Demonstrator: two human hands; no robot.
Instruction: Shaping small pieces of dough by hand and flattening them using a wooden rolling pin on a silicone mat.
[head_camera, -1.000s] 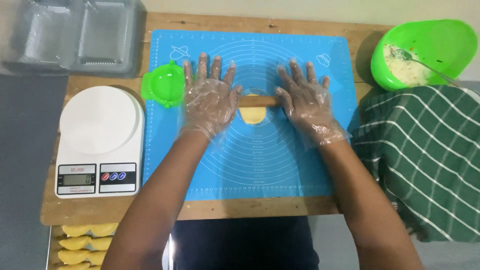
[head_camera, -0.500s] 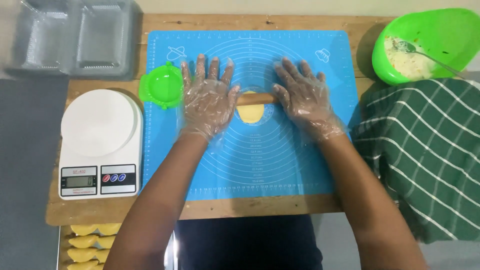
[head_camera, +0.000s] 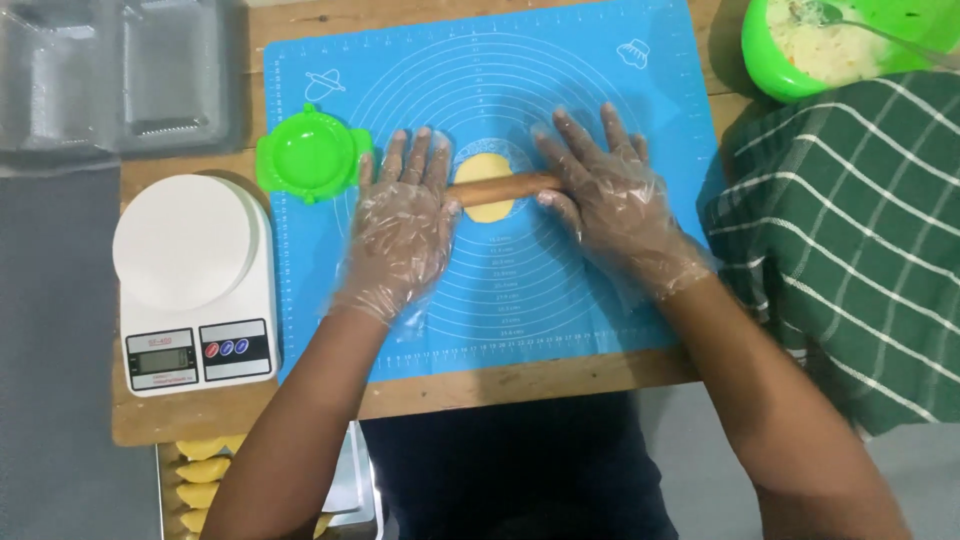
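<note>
Both my hands wear thin clear plastic gloves and lie flat, fingers spread, on the two ends of a wooden rolling pin (head_camera: 505, 187). My left hand (head_camera: 400, 228) presses its left end, my right hand (head_camera: 610, 205) its right end. Under the pin lies a small yellow oval of dough (head_camera: 487, 185) at the middle of a blue silicone baking mat (head_camera: 560, 300) printed with rings. The pin crosses the dough and hides a strip of it.
A green round dumpling press (head_camera: 312, 155) sits at the mat's left edge. A white kitchen scale (head_camera: 190, 280) stands further left, clear plastic trays (head_camera: 110, 80) behind it. A green bowl (head_camera: 770, 75) of white filling with a spoon and a green striped cloth (head_camera: 850, 240) lie right. Yellow folded pastries (head_camera: 205, 470) fill a tray below.
Both hands have rolled the pin back toward me over the dough, which now shows above and below the pin. The view has also shifted, pushing the bowl to the top edge.
</note>
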